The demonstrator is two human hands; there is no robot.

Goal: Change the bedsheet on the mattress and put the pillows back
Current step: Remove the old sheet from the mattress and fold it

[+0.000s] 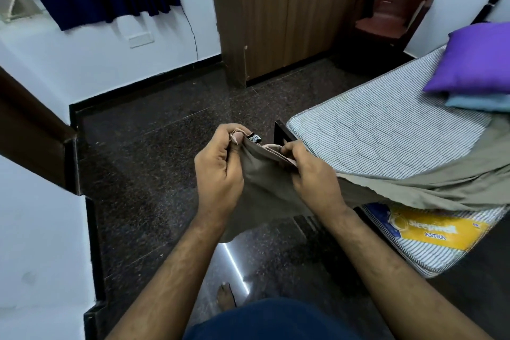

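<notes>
Across the right side of the view, the striped mattress (386,135) lies bare, its long axis running from the near corner with the yellow label (430,229) away toward the far wall. Over its near part drapes the olive-grey bedsheet (430,182), stretched leftward off the bed to the hands. At the far end a purple pillow (474,61) rests on a blue pillow (477,102). Left hand (220,171) pinches the sheet's edge beside a small black tag (254,137); right hand (311,171) grips the same edge close by.
</notes>
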